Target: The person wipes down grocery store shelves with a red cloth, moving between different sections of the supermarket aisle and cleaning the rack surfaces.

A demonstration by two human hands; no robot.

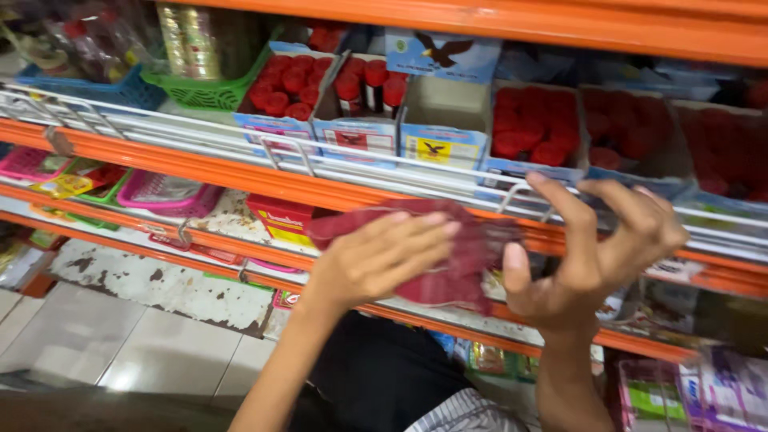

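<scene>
Red cloth (460,256) partly hidden by left hand (376,260); shelf blurred.

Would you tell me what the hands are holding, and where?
The left hand grips a dark red cloth at its left end; the right hand holds nothing.

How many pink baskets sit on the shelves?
2: one pink basket at the far left edge, another pink basket further right beside the green tray. Blur may hide more.
</scene>
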